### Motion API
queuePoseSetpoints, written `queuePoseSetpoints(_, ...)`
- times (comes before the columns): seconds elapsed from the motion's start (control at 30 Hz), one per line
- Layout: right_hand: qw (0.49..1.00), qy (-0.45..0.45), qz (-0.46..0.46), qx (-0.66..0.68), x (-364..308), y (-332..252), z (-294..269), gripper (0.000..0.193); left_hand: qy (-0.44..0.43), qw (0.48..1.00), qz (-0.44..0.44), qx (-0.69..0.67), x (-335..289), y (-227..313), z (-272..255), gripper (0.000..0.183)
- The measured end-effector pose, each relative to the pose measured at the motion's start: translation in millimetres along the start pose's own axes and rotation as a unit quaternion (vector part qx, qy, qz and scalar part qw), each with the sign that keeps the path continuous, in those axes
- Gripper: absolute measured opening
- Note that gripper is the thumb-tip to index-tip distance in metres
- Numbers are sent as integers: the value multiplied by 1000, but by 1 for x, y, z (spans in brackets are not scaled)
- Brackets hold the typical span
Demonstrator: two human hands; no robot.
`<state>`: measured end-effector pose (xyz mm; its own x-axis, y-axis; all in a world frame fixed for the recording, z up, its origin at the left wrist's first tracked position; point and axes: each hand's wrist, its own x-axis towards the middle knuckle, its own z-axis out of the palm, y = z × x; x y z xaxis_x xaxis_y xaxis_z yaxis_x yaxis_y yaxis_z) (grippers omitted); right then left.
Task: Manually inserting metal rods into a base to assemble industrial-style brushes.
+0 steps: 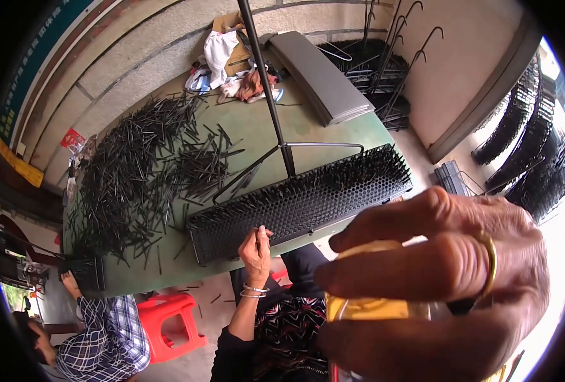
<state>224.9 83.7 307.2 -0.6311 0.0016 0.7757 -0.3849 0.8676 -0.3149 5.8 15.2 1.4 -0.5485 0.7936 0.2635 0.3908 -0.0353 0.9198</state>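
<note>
Green bench (340, 134) carries holed board (295, 214), near-edge, likely for reach. Left hand (255, 254): grip narrow. Right hand (457, 267): cannot tell grip.

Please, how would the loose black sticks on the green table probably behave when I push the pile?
The black sticks would probably slide apart rather than move together, since they lie loose and crisscrossed. Each is likely light, being so thin. They also seem fairly stiff, because most look straight.
</note>
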Motion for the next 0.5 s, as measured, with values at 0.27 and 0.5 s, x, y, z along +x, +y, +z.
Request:
queuePoseSetpoints(0.27,1000,-9,12,-24,9,-13,-4,35,20,999,31,-17,-1,-10,4,29)
queuePoseSetpoints(0.5,999,-22,25,-34,8,-49,23,32,17,999,36,-3,0,-6,-4,28)
